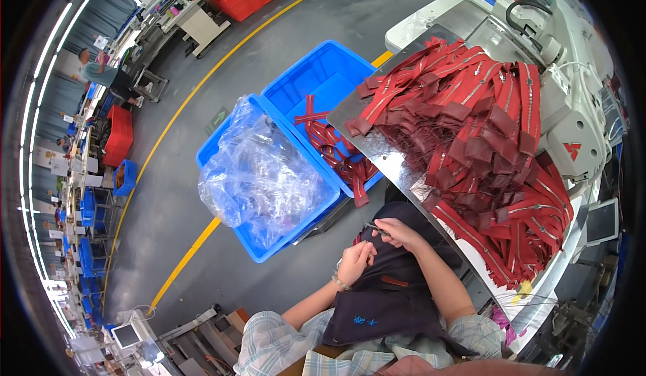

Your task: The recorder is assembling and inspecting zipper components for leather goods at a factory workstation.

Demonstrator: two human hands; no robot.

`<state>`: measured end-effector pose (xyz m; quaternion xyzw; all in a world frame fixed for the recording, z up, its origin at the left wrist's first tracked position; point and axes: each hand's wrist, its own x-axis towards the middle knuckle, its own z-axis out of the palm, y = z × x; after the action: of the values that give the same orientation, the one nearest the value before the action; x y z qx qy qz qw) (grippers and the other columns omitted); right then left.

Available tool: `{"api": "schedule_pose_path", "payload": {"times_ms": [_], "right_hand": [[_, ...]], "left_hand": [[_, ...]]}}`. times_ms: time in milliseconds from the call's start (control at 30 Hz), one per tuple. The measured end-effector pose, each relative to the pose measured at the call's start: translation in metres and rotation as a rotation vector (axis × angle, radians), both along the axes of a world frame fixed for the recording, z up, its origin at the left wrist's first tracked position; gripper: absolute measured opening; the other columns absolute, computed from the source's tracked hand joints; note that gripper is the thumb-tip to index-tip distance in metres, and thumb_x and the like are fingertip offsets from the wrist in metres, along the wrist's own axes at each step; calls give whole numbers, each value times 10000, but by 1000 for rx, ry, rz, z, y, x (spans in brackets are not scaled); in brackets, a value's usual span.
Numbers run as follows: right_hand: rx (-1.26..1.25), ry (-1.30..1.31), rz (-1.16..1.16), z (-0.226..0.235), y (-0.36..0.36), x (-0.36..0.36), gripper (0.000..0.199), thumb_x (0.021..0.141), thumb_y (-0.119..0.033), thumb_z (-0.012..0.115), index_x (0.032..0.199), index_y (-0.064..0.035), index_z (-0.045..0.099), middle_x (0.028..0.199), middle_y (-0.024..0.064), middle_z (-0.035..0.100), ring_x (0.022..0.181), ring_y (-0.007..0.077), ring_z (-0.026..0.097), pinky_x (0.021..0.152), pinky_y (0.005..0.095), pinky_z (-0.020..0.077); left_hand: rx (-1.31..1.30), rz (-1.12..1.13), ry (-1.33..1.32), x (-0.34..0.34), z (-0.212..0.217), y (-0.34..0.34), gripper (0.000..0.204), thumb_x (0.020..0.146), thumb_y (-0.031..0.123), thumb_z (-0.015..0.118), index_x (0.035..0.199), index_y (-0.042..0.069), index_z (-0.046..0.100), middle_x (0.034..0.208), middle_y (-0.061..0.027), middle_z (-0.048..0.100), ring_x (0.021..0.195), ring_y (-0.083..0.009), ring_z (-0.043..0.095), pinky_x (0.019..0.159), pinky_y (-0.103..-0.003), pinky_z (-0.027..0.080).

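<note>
My left hand (355, 260) pinches the edge of a dark navy fabric piece (393, 288) lying on my lap. My right hand (397, 233) is closed on the same fabric a little further up, and a thin metal tool, perhaps small snips (377, 228), sticks out from its fingers toward the left. A bracelet sits on my left wrist. Just right of my hands lies a big heap of red zippers (478, 133) on a shiny metal table (383, 154).
Two blue plastic bins stand on the grey floor to the left: the near bin (222, 150) holds a crumpled clear plastic bag (259, 174), the far bin (323, 73) holds a few red zippers. A white sewing machine (572, 107) stands at the right. A yellow floor line (195, 241) runs diagonally.
</note>
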<state>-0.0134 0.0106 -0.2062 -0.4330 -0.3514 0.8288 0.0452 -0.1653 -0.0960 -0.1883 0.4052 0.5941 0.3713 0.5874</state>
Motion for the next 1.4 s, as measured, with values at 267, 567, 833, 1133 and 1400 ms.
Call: {"api": "schedule_pose_path", "payload": {"times_ms": [267, 567, 833, 1133, 1400], "right_hand": [[-61, 91, 84, 7, 2, -4, 330, 916, -359, 445, 861, -52, 555, 535, -49, 384, 365, -4, 226, 328, 174, 127], [5, 263, -52, 12, -2, -14, 277, 921, -297, 459, 864, -42, 552, 545, -53, 382, 405, -6, 242, 358, 156, 159], [164, 417, -165, 18, -11, -19, 167, 893, -192, 520, 817, -44, 512, 577, -51, 396, 481, 1, 286, 406, 167, 177], [252, 388, -157, 34, -23, -6, 179, 861, -200, 569, 813, -39, 505, 587, -47, 418, 490, 1, 318, 415, 162, 197], [184, 446, -247, 30, -34, 5, 143, 877, -170, 540, 796, -60, 498, 582, -52, 425, 481, -11, 314, 414, 157, 192]], "left_hand": [[44, -52, 111, -5, 5, 0, 287, 926, 192, 432, 748, 17, 573, 551, -28, 547, 485, -78, 482, 477, -230, 376], [207, -133, 251, -14, -3, 5, 256, 908, 176, 454, 750, 21, 582, 576, -65, 571, 520, -163, 560, 515, -282, 430], [549, -337, 637, -22, -2, 21, 138, 855, 144, 502, 786, 41, 563, 658, -138, 574, 593, -356, 553, 530, -397, 440], [448, 86, 407, -18, 1, 30, 135, 789, -34, 538, 895, 34, 586, 691, -111, 600, 597, -230, 614, 510, -335, 462], [879, -233, 601, -20, -7, 54, 146, 692, -35, 552, 819, 35, 569, 659, -97, 559, 578, -262, 582, 523, -331, 463]]}}
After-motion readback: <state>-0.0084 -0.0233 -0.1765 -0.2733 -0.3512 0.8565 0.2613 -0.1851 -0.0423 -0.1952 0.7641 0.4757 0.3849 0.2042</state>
